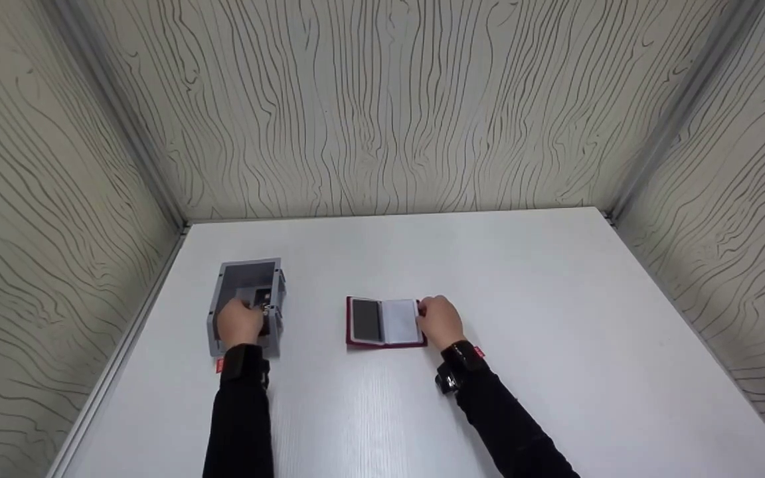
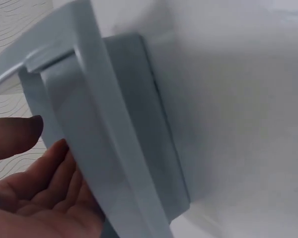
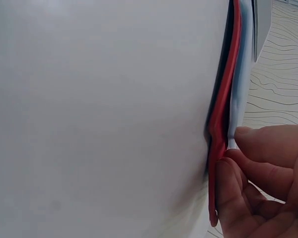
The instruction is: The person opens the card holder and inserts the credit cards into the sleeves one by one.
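A grey plastic bin (image 1: 215, 342) stands at the left of the table, with dark cards (image 1: 263, 298) inside. My left hand (image 1: 240, 323) reaches down into it. In the left wrist view the thumb (image 2: 15, 136) is apart from the bent fingers; the bin wall hides some fingertips, and no held item shows. Lying spread on the table is a red card holder (image 1: 392, 346) with clear sleeves, a dark card (image 1: 366, 321) in its left side. At its right edge my right hand (image 1: 441, 321) pinches the clear sleeve (image 3: 241, 84) and cover, thumb against the sleeve.
The white table (image 1: 489, 265) extends around both items. Patterned panels (image 1: 382, 113) rise at the back and sides, with metal rails (image 1: 123, 126) along the corners. The card holder lies to the right of the bin, a short gap between them.
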`<state>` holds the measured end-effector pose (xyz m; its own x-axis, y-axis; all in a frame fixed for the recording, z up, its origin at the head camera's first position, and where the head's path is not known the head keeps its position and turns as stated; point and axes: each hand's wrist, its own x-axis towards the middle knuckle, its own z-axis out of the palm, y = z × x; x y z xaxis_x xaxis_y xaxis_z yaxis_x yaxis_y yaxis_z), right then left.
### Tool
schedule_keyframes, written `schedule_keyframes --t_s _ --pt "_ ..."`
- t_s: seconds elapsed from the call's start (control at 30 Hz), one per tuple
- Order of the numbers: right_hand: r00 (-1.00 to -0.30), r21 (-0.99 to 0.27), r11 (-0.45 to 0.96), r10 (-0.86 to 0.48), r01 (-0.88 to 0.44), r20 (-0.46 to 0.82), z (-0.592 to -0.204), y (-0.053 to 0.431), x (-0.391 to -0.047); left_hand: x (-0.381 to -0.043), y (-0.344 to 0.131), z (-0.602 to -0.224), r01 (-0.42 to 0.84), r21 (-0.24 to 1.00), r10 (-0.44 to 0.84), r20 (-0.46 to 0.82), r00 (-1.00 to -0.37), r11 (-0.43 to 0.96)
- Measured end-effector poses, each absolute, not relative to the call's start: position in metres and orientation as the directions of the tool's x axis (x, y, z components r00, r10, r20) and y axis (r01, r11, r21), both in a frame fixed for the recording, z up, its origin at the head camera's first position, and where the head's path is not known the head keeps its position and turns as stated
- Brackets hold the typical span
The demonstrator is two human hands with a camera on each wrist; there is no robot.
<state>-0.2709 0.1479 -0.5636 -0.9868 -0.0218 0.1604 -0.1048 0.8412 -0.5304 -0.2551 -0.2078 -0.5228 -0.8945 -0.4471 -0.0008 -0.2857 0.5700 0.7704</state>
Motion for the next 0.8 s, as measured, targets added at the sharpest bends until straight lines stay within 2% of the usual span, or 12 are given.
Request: schedule_keyframes --t_s 0.23,0.43,0.8 --pt "-0.986 -0.520 0.847 -0.029 -0.112 0.164 -0.5642 0.1484 -0.2703 -0.2560 -0.2117 -0.5252 -0.292 0.734 -0.411 -0.019 -0.912 0.613" --pt "-0.988 -0.515 0.851 -0.030 -0.105 0.152 -0.5638 0.1479 -0.2697 -0.2556 -0.2146 -0.5229 -0.313 0.714 -0.362 -0.089 -0.928 0.627" --pt "-0.986 -0.515 0.850 -0.029 -0.110 0.163 -0.5634 0.1484 -0.2712 -0.2603 -0.2138 -0.5257 -0.348 0.676 -0.344 -0.146 -0.927 0.650"
